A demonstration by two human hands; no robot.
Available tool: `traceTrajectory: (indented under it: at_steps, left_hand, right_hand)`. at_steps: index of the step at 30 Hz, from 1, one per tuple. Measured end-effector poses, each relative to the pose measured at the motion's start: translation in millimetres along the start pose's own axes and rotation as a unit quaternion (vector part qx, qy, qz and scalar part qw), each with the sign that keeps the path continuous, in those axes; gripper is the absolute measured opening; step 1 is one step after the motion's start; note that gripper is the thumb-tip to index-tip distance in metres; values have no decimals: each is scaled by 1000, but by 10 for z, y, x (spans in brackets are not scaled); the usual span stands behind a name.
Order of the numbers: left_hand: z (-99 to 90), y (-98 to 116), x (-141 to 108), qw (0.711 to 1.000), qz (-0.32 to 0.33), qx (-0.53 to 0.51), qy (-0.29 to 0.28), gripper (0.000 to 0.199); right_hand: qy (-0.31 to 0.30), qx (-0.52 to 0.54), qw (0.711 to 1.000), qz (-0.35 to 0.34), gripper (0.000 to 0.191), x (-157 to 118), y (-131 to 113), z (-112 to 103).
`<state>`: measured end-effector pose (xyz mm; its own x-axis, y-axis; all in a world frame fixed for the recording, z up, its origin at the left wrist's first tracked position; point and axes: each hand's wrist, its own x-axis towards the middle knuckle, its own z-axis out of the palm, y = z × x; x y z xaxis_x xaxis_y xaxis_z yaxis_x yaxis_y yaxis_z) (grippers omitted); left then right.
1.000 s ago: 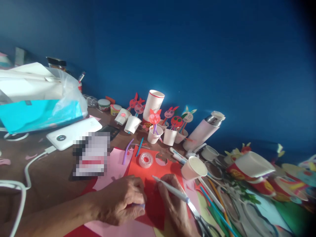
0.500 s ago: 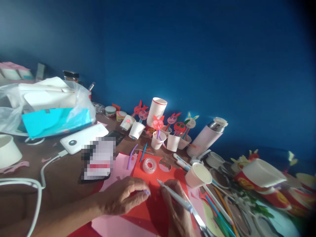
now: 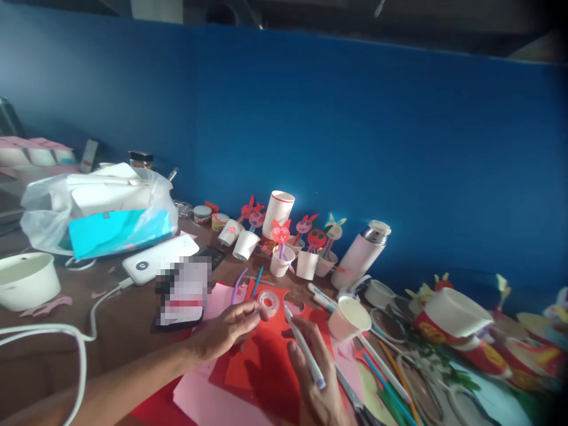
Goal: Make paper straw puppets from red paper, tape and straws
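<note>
My right hand [image 3: 315, 361] holds a white marker [image 3: 306, 352] with its uncapped tip pointing up and away from me. My left hand [image 3: 235, 325] is raised a little over the papers, thumb and fingers pinched together. A small purple marker cap is in that pinch, now mostly hidden by the fingertips. Just beyond the fingertips is a roll of clear tape [image 3: 268, 303]. Under both hands lie red paper [image 3: 266, 361] with round cut-outs and pink paper [image 3: 213, 393]. Scissors [image 3: 355, 399] rest beside my right wrist.
Paper cups with animal-face straws [image 3: 283, 260] stand ahead, near a white flask [image 3: 361, 254]. An upright paper cup [image 3: 349, 319], straws [image 3: 390, 381] and stacked bowls [image 3: 457, 319] are at the right. A phone [image 3: 184, 296], a power bank [image 3: 160, 260] and a plastic bag [image 3: 160, 189] lie left.
Both hands have lifted off the red paper, the left moving toward the tape roll. The marker now points more steeply away from me. The camera view has tilted upward.
</note>
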<state>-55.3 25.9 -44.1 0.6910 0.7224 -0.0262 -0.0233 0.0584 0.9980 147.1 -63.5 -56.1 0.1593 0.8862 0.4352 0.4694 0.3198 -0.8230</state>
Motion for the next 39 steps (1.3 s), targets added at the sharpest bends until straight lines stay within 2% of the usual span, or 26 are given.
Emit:
traceTrajectory:
  at_steps: [4,7,10,14,17,19,20,22,24,25,27,29,31,34,39]
  left_hand:
    - [14,10,19,1000,1,10,-8,50]
    - [35,31,38,997,-12,-79,-21,47]
    - [63,80,44,989,-27,-142,-20,45]
    - [101,146,22,986,-43,-159,-18,49]
    - [108,147,18,986,-43,-160,-32,52]
    - [96,131,29,988,-44,-149,-26,54]
    - [85,124,35,989,-41,-138,-20,54]
    - [58,123,36,995,-18,-92,-18,55]
    - [29,143,16,1000,22,14,-14,53]
    - [15,159,-2,994,46,95,-14,49]
    - [-10,195,-45,959,114,258,9,33]
    - [-28,224,-81,899,207,385,-22,20]
    - [-34,231,-99,861,267,428,-62,16]
    - [-11,202,-102,842,303,432,-115,17]
    - [71,121,-101,822,276,478,-140,17]
  right_hand:
    - [-28,-22,999,-19,30,32,-114,-14]
    - [-26,-98,991,-89,33,61,-185,3]
    - [-15,-168,966,-194,38,100,-226,58]
    - [-17,-273,913,-303,47,163,-157,200]
    - [-4,-320,880,-351,49,188,-53,308]
    - [1,-312,881,-356,47,186,-25,336]
    - [-2,-290,895,-340,44,182,-33,329]
    - [-13,-203,942,-266,37,173,-84,271]
    - [-16,-73,986,-147,29,175,-148,168]
    - [-7,-13,996,-92,25,182,-172,109]
    - [4,82,997,0,24,201,-191,-2]
    - [7,121,991,59,27,205,-176,-86]
    - [2,110,990,91,28,177,-150,-130]
    - [-15,83,989,124,27,95,-128,-136]
    - [-31,82,981,173,31,22,-122,-91]
